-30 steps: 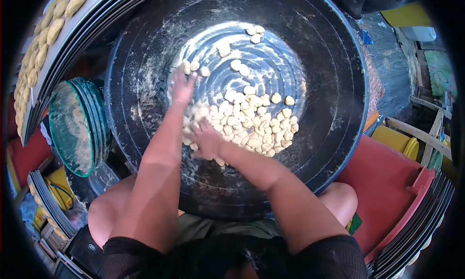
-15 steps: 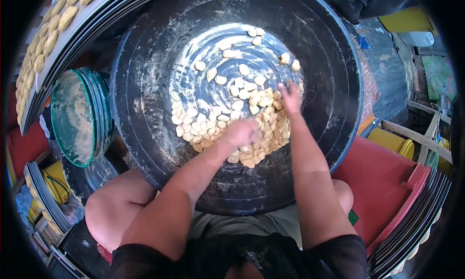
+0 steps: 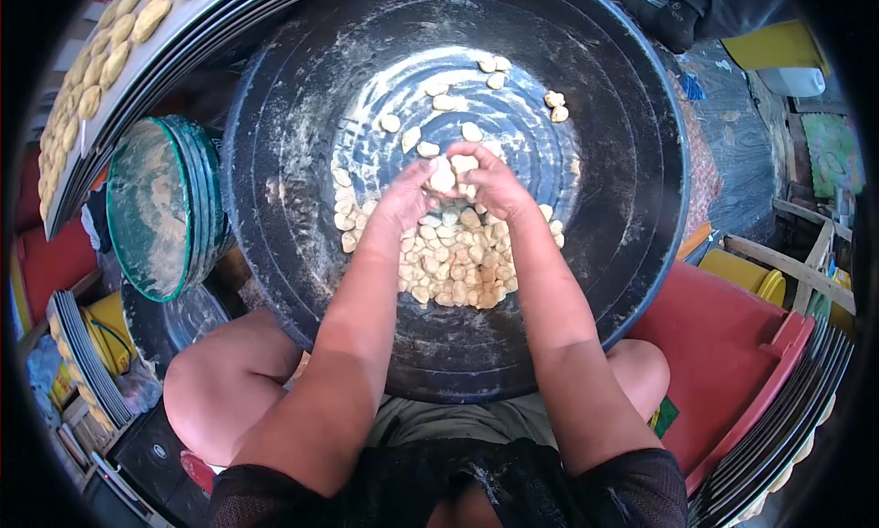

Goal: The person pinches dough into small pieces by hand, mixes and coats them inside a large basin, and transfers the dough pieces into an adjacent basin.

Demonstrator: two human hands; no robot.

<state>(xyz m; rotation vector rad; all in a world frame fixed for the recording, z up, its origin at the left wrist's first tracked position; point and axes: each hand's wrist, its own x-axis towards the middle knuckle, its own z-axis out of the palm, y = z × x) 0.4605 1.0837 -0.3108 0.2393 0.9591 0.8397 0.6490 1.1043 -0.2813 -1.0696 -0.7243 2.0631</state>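
My left hand and my right hand meet over the middle of a wide black basin. Between the fingers of the left is a pale dough piece. The right grips another dough piece beside it; whether the two touch is unclear. Below them, a pile of dough pieces covers the near part of the basin floor, partly hidden by my forearms. Several loose dough pieces lie scattered farther up, on flour-dusted ridges.
Green-rimmed round sieves stand stacked at the left. Above them are piled trays bearing shaped dough. A red plastic surface and more stacked trays are at the right, with a yellow bucket behind.
Both hands have come together higher over the basin, now with dough pieces in the fingers. The pile has been drawn into a more compact block. The view has shifted slightly.
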